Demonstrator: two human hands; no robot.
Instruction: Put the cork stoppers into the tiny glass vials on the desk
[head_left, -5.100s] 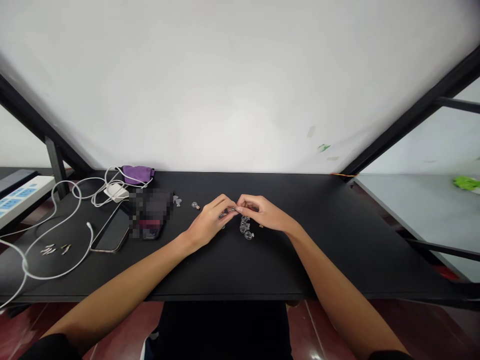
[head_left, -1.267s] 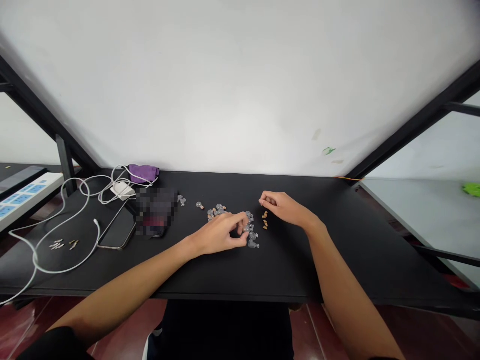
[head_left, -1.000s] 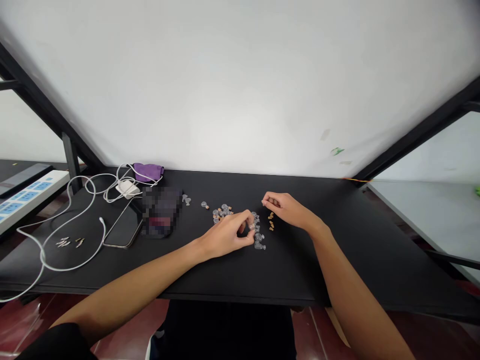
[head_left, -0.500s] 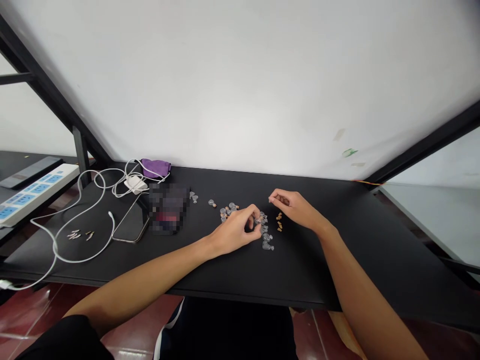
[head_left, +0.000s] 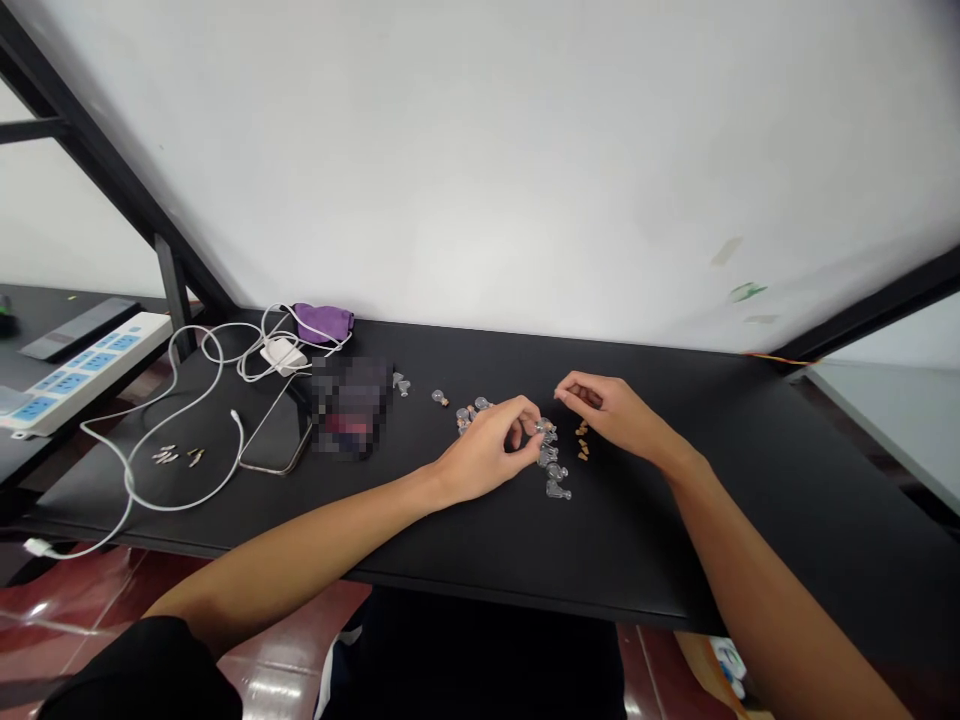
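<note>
My left hand [head_left: 491, 450] is curled, thumb and fingertips closed around a small clear glass bottle [head_left: 543, 426] that shows a tan spot at its neck. Just under those fingertips, several more tiny glass bottles [head_left: 556, 489] lie in a loose column on the black table. My right hand [head_left: 611, 408] hovers a little to the right, its thumb and forefinger pinched together; anything between them is too small to make out. Small tan corks [head_left: 583, 450] lie below the right hand. Behind my left hand, several corked bottles [head_left: 463, 415] are grouped, partly hidden.
A lone corked bottle [head_left: 439, 398] and a few clear pieces [head_left: 402, 384] lie farther left. Beyond are a blurred dark object [head_left: 351, 405], a phone [head_left: 277, 430], a looped white cable [head_left: 142, 505], a purple cloth [head_left: 324, 323] and a power strip [head_left: 82, 370]. A white wall [head_left: 480, 180] rises behind.
The whole view has shifted, so the table's contents appear farther right. Both hands keep nearly the same pose, and the tan spot on the held bottle now shows more clearly.
</note>
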